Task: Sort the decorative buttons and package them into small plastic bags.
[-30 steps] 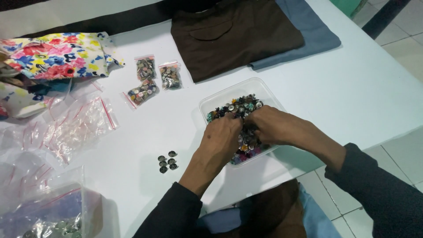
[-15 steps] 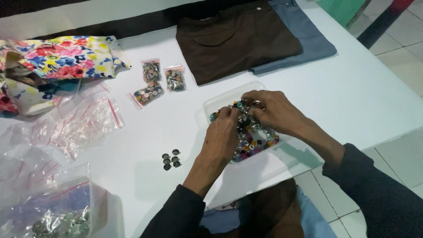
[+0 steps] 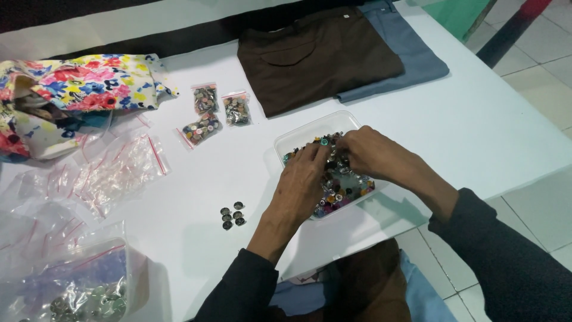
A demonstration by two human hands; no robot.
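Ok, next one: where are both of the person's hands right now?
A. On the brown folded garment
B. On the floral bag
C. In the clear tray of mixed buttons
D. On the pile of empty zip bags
C: the left hand and the right hand are both down among the buttons in the clear tray, away from the brown folded garment and the floral bag.

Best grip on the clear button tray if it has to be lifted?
Probably the far-left rim corner of the clear tray, from above and the left. That corner is bare and its lip is exposed; the left hand and right hand cover the middle, over the buttons.
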